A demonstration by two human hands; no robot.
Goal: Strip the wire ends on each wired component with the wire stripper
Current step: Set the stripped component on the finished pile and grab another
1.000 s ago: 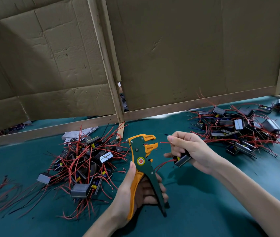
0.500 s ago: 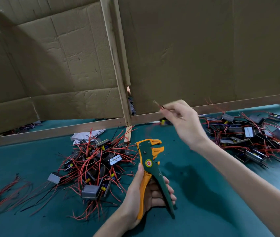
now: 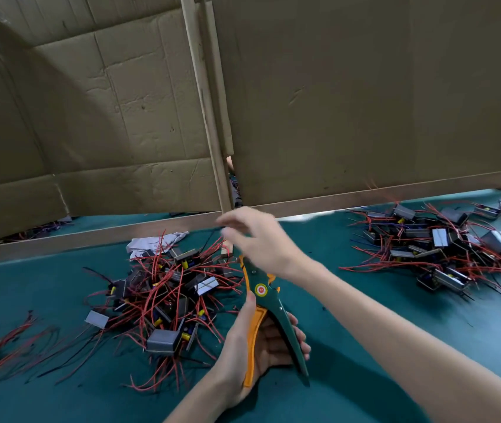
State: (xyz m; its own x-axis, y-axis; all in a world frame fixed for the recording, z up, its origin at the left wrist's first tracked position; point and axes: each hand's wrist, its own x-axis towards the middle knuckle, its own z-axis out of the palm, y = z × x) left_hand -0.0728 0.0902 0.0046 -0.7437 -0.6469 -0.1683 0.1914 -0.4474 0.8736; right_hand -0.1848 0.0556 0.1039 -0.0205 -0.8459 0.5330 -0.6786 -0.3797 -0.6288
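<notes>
The head view looks down on a teal table surface [image 3: 365, 355] with cardboard panels [image 3: 350, 102] standing along its far edge, framed by pale wooden strips [image 3: 205, 117]. Near the middle, the left hand [image 3: 263, 340] grasps the wire stripper [image 3: 269, 303]. The thumb lies along the orange handle and the fingers curl round the green handle from the other side, and the two handles are spread apart. The tool is held above the table with its head pointing far; the round red and yellow mark at its pivot faces the camera. The tip of the head is hidden behind the right hand [image 3: 261, 242]. That hand hangs just beyond and above the stripper's head, its forearm reaching in from the near right. It is blurred, but the fingers [image 3: 223, 222] look loosely stretched toward the left and released rather than clenched. Left of the stripper, a pile of wired components [image 3: 166, 300] lies on the table, small grey and dark blocks tangled in red and black leads. Its nearest leads reach close to the left hand. A crumpled white cloth [image 3: 154, 239] lies at the far edge of this pile. A second pile of wired components [image 3: 444, 254] lies on the far right, well apart from both hands. At the near left edge a loose bundle of red and black wires [image 3: 2, 343] lies on the table.
</notes>
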